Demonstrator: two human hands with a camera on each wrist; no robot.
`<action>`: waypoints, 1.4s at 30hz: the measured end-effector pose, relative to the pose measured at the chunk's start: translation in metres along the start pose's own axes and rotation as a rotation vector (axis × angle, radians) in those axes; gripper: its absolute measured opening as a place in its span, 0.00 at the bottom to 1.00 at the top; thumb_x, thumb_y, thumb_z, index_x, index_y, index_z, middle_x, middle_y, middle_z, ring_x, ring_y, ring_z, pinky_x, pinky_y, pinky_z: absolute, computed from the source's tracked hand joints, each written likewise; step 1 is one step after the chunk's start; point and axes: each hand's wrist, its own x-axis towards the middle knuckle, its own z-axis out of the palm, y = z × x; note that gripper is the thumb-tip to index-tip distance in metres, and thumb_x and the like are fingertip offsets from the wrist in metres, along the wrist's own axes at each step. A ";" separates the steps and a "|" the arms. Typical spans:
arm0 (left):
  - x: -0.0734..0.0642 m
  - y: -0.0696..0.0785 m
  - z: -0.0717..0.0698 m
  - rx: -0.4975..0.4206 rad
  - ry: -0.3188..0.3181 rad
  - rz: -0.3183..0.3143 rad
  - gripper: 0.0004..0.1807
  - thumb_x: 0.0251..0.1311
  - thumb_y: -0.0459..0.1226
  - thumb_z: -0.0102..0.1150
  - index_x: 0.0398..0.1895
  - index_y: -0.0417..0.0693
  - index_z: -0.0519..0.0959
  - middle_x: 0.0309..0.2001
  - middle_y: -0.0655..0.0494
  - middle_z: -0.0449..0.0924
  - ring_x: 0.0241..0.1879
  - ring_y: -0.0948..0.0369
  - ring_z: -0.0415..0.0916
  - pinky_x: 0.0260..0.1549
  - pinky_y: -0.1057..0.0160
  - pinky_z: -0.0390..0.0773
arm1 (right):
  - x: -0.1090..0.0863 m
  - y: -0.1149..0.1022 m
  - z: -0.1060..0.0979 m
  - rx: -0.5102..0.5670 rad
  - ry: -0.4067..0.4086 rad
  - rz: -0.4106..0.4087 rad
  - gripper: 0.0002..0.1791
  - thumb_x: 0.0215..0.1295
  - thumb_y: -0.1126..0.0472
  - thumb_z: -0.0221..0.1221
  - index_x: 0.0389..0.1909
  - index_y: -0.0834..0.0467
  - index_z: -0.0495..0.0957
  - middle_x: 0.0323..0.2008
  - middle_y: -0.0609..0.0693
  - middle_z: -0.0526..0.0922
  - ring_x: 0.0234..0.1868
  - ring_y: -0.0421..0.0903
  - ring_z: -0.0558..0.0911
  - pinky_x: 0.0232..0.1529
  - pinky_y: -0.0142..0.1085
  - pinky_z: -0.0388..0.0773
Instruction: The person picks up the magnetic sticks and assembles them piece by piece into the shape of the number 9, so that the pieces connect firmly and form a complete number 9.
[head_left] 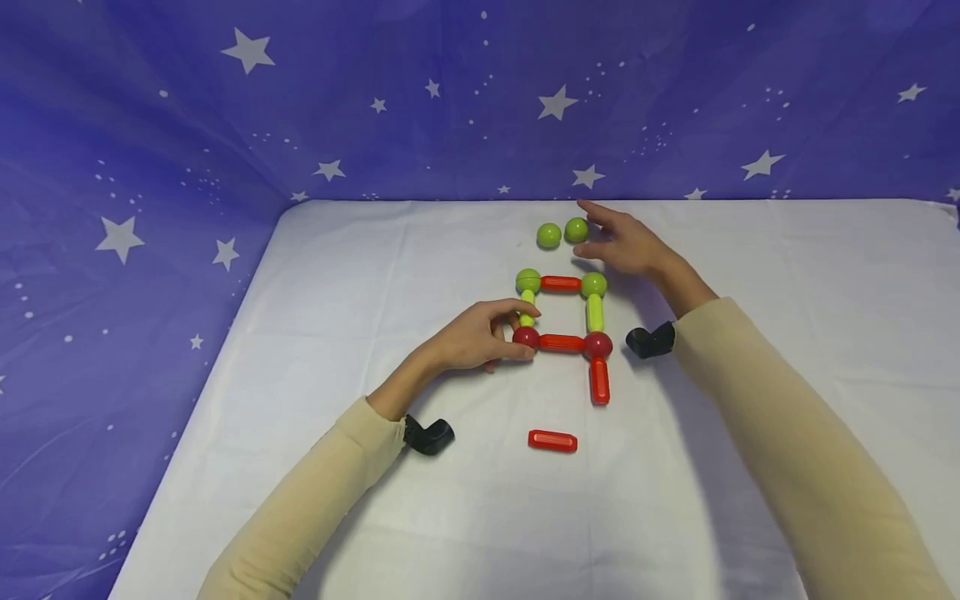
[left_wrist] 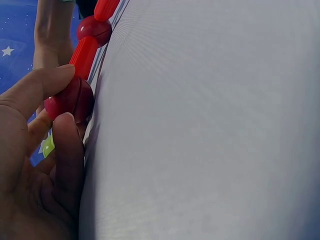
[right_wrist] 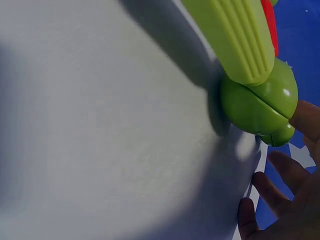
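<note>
The left hand point(head_left: 474, 337) holds the near left red ball point(head_left: 526, 337) of a square frame point(head_left: 595, 314), with its thumb on the near side and a finger reaching over the far side. In the left wrist view this ball is pinched between the digits; such a hold probably serves to steady the corner, so that the whole frame does not slide on the white table point(head_left: 420, 250). The frame lies flat there, with two green balls at its far corners and two red balls at the near ones, joined by rods. From the near right red ball point(head_left: 597, 345) one red rod point(head_left: 600, 382) points toward the person. The right hand point(head_left: 626, 242) has its thumb and index finger spread apart beside one loose green ball point(head_left: 576, 230), which sits near another loose green ball point(head_left: 549, 235) beyond the frame. I cannot tell if it touches the ball, but it pinches nothing that I can see. A separate red rod point(head_left: 552, 441) lies nearer to the person, perhaps for being within easy reach (a small red end point(head_left: 490, 366) shows also under the left hand, but its rest is hidden).
</note>
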 end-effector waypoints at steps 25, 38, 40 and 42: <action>-0.001 0.001 -0.002 0.004 0.003 0.011 0.27 0.55 0.38 0.72 0.59 0.51 0.76 0.41 0.53 0.76 0.16 0.56 0.69 0.16 0.62 0.73 | 0.007 -0.004 0.009 -0.079 0.121 0.089 0.28 0.69 0.60 0.60 0.68 0.63 0.69 0.65 0.63 0.72 0.69 0.61 0.65 0.70 0.55 0.52; 0.001 0.002 -0.001 0.008 0.000 0.009 0.28 0.55 0.38 0.73 0.59 0.50 0.76 0.42 0.54 0.75 0.16 0.56 0.69 0.16 0.61 0.74 | 0.003 0.000 0.010 -0.034 0.141 0.072 0.28 0.68 0.61 0.60 0.67 0.64 0.70 0.63 0.64 0.73 0.67 0.61 0.68 0.69 0.54 0.57; 0.001 0.002 0.000 0.016 0.002 0.006 0.28 0.55 0.38 0.73 0.59 0.51 0.76 0.41 0.54 0.75 0.16 0.56 0.70 0.16 0.61 0.74 | 0.002 0.001 0.011 -0.016 0.147 0.064 0.27 0.68 0.61 0.61 0.66 0.65 0.70 0.62 0.64 0.74 0.66 0.61 0.69 0.68 0.54 0.58; 0.001 0.002 0.000 0.021 0.003 0.004 0.28 0.55 0.38 0.73 0.59 0.51 0.76 0.41 0.54 0.75 0.16 0.56 0.70 0.16 0.61 0.74 | 0.001 0.002 0.011 -0.006 0.158 0.056 0.26 0.67 0.62 0.61 0.64 0.66 0.72 0.60 0.64 0.76 0.63 0.60 0.71 0.67 0.54 0.60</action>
